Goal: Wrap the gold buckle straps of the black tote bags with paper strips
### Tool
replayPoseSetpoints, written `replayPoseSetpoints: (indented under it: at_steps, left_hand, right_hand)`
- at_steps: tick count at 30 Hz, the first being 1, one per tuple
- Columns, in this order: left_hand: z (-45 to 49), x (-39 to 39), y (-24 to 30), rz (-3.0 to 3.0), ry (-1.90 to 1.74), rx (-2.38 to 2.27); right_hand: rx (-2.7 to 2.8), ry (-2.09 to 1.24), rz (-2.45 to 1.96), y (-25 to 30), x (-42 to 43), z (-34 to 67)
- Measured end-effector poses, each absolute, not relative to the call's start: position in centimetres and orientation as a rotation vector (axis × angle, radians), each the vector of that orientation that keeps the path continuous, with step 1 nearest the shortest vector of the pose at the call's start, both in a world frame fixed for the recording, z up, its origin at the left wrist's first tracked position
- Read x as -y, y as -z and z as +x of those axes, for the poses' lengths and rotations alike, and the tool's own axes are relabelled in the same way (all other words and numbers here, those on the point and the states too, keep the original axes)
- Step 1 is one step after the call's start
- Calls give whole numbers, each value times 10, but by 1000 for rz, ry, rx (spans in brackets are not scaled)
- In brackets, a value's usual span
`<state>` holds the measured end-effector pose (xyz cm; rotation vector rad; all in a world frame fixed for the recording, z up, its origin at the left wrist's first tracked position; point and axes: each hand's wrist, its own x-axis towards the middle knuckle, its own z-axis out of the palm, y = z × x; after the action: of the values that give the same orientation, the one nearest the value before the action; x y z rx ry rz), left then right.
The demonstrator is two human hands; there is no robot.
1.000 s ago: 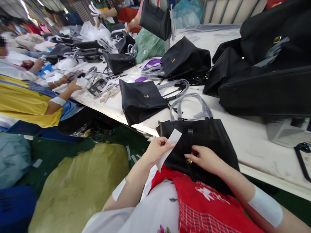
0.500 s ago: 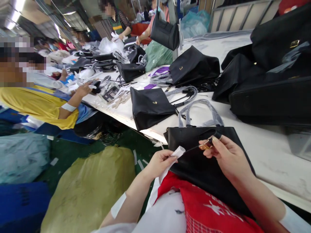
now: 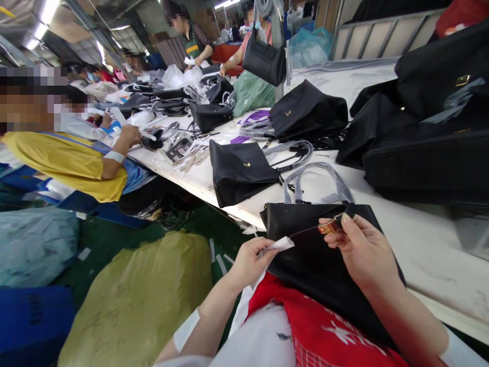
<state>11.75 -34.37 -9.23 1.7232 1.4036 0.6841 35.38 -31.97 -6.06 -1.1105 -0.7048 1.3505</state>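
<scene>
Pinched in the right hand (image 3: 362, 250), the gold clasp (image 3: 330, 228) has been lifted off the black bag (image 3: 324, 265), while a paper slip (image 3: 277, 245) is held beside it by the left hand (image 3: 248, 262).

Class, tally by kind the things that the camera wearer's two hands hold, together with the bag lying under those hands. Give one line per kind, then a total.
white paper strip: 1, in the left hand
gold clasp: 1, pinched by the right hand
black handbag: 1, under both hands
Total: 3

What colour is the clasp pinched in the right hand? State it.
Gold, on a black strap; the clasp shows best in the head view, at the right hand.
</scene>
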Motion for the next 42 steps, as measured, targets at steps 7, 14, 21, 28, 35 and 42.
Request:
replayPoseSetpoints:
  at_steps: [7, 14, 21, 28, 35, 42]
  left_hand:
    - [126, 343, 89, 1711, -705, -1309]
    - [136, 343, 88, 1640, -629, -1246]
    - [147, 345, 98, 1353, -672, -1155]
    - [153, 351, 111, 1177, -744, -1150]
    - [150, 350, 99, 1460, -746, -1282]
    - [157, 347, 102, 1350, -655, -1203]
  right_hand:
    - [756, -1525, -1148, 69, 322, 346]
    - [846, -1626, -1130, 82, 320, 346]
    - [865, -1637, -1170, 86, 319, 344]
    - [850, -1576, -1228, 89, 319, 346]
    - [836, -1671, -1268, 80, 319, 346]
    - [977, -1602, -1247, 83, 321, 344]
